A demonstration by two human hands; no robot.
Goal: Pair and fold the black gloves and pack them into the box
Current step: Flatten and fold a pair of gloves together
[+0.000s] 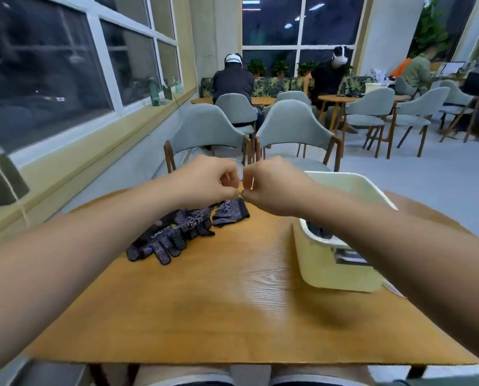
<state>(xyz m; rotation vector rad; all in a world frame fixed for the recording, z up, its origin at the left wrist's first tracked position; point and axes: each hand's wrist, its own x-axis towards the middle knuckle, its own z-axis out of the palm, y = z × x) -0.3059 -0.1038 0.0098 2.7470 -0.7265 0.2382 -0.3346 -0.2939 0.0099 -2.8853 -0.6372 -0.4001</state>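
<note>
Your left hand point(205, 182) and right hand point(271, 190) meet at 12 o'clock over the wooden table point(232, 302). Fingers of both are curled, pinching the top edge of one black glove point(231, 211). The glove pile point(171, 232) lies just beside it, at 10 o'clock. The cream box point(338, 277) sits at 3 o'clock under your right forearm, with packed gloves point(320, 231) showing dark inside
</note>
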